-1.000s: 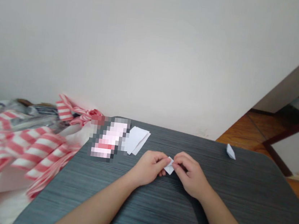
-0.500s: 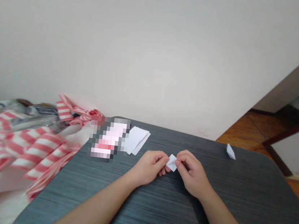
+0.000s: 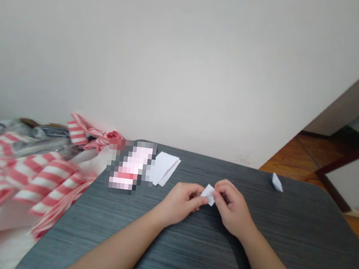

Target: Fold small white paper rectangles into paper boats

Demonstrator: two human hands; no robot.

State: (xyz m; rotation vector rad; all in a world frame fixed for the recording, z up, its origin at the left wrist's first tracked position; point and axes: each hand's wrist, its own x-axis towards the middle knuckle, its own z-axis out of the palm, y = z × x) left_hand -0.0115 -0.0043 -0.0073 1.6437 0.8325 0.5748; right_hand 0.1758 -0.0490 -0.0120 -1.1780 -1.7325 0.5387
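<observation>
Folded paper: between both hands over the table, apparently pinched from two sides for steadiness.
Left hand: fingers clamped on its left.
Right hand: fingers clamped on its right.
White sheets: far left, likely placed clear of handwork.

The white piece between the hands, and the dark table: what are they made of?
The white piece looks like matte paper: thin, with sharp straight edges. The table seems satin laminate, judging by its fine streaks, though veneer is possible.

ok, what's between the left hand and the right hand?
Head view: a small folded white paper, pinched between the left hand and the right hand.
</observation>
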